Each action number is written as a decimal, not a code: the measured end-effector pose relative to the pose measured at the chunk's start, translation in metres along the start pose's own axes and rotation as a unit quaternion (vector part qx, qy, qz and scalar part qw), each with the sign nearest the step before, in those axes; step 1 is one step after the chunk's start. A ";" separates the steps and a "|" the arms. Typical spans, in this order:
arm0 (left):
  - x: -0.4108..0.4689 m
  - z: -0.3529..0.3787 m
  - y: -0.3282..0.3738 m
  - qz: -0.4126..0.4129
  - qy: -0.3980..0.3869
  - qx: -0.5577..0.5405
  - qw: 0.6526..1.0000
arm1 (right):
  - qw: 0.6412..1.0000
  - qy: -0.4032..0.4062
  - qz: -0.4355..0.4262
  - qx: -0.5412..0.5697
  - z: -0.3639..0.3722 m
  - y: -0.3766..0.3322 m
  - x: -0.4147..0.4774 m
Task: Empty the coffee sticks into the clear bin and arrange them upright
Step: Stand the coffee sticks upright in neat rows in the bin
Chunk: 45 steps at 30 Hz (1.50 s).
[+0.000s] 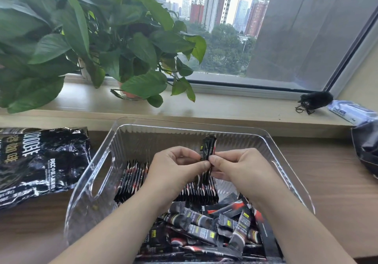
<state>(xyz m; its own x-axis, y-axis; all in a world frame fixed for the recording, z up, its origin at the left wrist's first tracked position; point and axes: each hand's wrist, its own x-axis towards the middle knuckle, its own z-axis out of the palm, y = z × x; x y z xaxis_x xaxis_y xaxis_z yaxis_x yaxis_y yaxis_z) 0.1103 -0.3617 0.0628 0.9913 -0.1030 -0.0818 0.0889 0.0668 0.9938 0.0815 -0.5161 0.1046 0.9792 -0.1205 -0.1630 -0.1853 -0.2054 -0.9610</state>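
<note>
Worktop below the window sill. The clear bin sits on it in front of the person. An emptied bag lies flat just left of the bin.

The loose pile of coffee sticks fills the bin's near end, lying every way. The upright row stands mid-bin, well apart from the far wall.

Left hand and right hand meet over the row. Their fingertips pinch one stick, held near vertical.

Risks, as judged:
- Pressing this stick in could topple the unbraced row.
- The pile may slide against the row's foot.
- The slick sachet could slip from so light a pinch.
</note>
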 end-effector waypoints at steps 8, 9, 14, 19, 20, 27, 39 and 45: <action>0.000 0.001 -0.003 -0.010 -0.005 0.042 0.999 | 0.999 0.016 0.017 -0.031 -0.005 -0.004 0.002; 0.000 0.001 -0.003 -0.012 -0.003 0.047 0.999 | 0.999 0.015 0.019 -0.033 -0.005 -0.004 0.003; 0.000 0.000 -0.002 -0.024 0.015 0.058 0.998 | 0.997 -0.001 0.018 -0.071 -0.004 -0.002 0.006; 0.001 -0.001 -0.001 -0.029 0.031 0.044 0.998 | 0.990 0.001 0.009 -0.140 -0.007 -0.004 0.005; 0.001 -0.001 -0.001 -0.032 0.032 0.039 0.998 | 0.986 0.003 0.002 -0.167 -0.009 -0.004 0.005; 0.007 -0.005 -0.006 -0.013 0.114 0.037 0.993 | 0.919 -0.072 -0.080 -0.381 -0.002 0.004 -0.011; 0.012 -0.010 -0.007 0.006 0.179 0.046 0.983 | 0.748 -0.192 -0.283 -0.569 0.060 0.025 -0.014; 0.010 -0.009 -0.006 0.007 0.166 0.055 0.985 | 0.735 -0.205 -0.286 -0.580 0.065 0.023 -0.019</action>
<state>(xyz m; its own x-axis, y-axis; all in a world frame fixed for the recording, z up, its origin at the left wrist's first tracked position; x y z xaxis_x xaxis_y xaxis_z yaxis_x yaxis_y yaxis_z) 0.1201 -0.3537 0.0557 0.9713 0.2277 -0.0690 0.0812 -0.0446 0.9957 0.0645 -0.4558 0.0716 0.8227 0.5613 -0.0894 0.5532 -0.8269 -0.1009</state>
